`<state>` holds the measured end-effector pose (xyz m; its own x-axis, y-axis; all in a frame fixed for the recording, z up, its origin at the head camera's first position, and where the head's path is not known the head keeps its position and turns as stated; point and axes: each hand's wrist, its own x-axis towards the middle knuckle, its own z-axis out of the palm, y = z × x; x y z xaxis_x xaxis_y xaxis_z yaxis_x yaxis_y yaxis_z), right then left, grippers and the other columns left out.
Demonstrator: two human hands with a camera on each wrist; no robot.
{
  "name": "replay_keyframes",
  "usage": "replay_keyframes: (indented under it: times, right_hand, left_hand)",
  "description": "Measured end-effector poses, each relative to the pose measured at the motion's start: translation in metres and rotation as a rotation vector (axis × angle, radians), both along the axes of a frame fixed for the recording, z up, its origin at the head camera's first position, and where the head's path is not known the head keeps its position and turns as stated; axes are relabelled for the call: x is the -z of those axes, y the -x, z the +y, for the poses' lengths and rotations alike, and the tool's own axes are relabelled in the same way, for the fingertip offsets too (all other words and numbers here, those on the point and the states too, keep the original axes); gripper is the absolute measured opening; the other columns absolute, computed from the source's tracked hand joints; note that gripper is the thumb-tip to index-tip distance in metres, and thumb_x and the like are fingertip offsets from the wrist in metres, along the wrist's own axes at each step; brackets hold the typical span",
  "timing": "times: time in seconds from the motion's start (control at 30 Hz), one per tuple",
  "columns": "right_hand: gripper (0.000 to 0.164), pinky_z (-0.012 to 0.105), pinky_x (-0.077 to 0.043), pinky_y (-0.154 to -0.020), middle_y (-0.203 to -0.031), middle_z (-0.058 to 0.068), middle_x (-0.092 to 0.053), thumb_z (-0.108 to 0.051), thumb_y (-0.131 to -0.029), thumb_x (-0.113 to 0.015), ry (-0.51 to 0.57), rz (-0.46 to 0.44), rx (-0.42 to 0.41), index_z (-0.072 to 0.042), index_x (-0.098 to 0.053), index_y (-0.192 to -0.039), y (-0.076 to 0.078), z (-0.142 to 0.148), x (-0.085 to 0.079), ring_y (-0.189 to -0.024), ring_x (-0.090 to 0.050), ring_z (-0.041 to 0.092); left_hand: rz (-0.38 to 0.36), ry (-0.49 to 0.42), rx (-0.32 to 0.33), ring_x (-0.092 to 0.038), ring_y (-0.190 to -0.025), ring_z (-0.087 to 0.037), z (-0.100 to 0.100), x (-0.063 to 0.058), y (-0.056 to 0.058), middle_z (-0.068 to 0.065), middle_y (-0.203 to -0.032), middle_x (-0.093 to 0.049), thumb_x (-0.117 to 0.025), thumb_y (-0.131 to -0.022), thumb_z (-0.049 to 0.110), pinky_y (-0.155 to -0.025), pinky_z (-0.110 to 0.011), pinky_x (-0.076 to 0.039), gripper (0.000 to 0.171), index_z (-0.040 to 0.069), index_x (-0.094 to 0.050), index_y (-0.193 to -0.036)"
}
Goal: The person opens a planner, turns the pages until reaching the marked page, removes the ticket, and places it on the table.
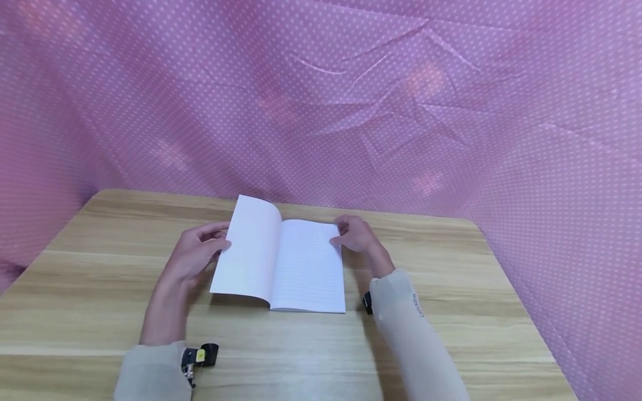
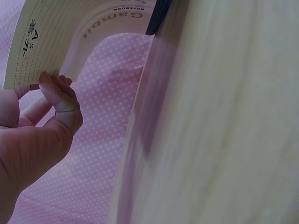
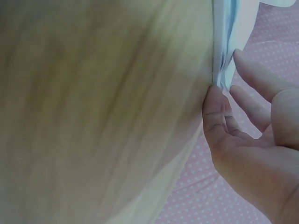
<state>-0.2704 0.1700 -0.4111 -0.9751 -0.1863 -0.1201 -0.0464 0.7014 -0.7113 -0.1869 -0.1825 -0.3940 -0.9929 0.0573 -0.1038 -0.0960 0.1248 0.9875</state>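
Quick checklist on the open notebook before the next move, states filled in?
1. Notebook open on table: ok.
2. Left hand pinching cover's outer edge: ok.
3. Right hand touching lined page at outer edge: ok.
4. Cover lying flat: not ok, raised and curved.
5. One leaf separated by right hand's fingers: cannot tell.

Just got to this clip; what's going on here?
A person has a notebook open on a wooden table. The left hand holds the front cover by its outer edge, raised off the tabletop, while the right hand holds the right edge of the notebook. A lined page lies face up.
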Motion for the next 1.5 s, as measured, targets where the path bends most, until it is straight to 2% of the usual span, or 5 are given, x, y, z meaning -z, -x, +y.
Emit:
replay_keyframes:
  times: [0.3, 0.53, 0.67, 1.2, 1.5]
  right_hand:
    - [0.053, 0.037, -0.053, -0.094, -0.117, 0.012, -0.063, -0.008, -0.088, -0.079, -0.068, 0.021, -0.001, 0.0, -0.059, -0.136, 0.001, -0.002, 0.003, -0.109, -0.059, 0.026]
    - [0.039, 0.033, -0.052, -0.08, -0.101, 0.008, -0.062, -0.009, -0.086, -0.081, -0.121, 0.067, -0.021, -0.002, -0.066, -0.121, 0.002, -0.003, 0.004, -0.092, -0.057, 0.022]
    - [0.036, 0.034, -0.054, -0.087, -0.105, 0.009, -0.064, -0.006, -0.086, -0.08, -0.104, 0.057, -0.038, -0.003, -0.066, -0.119, -0.001, -0.002, 0.003, -0.098, -0.06, 0.024]
    - [0.037, 0.036, -0.062, -0.078, -0.1, 0.015, -0.06, 0.007, -0.093, -0.065, 0.37, -0.133, -0.041, 0.009, -0.057, -0.128, -0.01, 0.01, 0.0, -0.082, -0.064, 0.023]
    - [0.033, 0.039, -0.062, -0.08, -0.099, 0.01, -0.056, 0.003, -0.094, -0.066, 0.444, -0.197, -0.021, 0.003, -0.059, -0.127, -0.01, 0.013, 0.0, -0.085, -0.063, 0.022]
  left_hand:
    - [-0.02, 0.008, -0.022, -0.055, -0.094, -0.012, -0.005, 0.002, -0.002, -0.011, -0.116, -0.05, -0.06, -0.098, 0.004, -0.08, -0.022, -0.057, 0.05, -0.004, -0.048, -0.147]
    - [-0.013, 0.013, -0.024, -0.055, -0.094, -0.012, -0.006, 0.003, -0.002, -0.01, -0.114, -0.052, -0.06, -0.098, 0.004, -0.078, -0.021, -0.056, 0.05, -0.004, -0.05, -0.146]
    - [-0.014, 0.008, -0.021, -0.055, -0.092, -0.012, -0.006, 0.003, -0.005, -0.009, -0.112, -0.052, -0.061, -0.098, 0.003, -0.077, -0.02, -0.056, 0.05, -0.005, -0.05, -0.145]
    - [-0.014, 0.011, -0.031, -0.055, -0.091, -0.011, -0.008, 0.004, -0.011, -0.008, -0.112, -0.053, -0.061, -0.098, 0.004, -0.076, -0.019, -0.055, 0.05, -0.005, -0.049, -0.146]
    - [-0.012, 0.013, -0.027, -0.054, -0.091, -0.011, -0.008, 0.006, -0.012, -0.007, -0.112, -0.053, -0.062, -0.098, 0.005, -0.073, -0.018, -0.054, 0.05, -0.004, -0.05, -0.145]
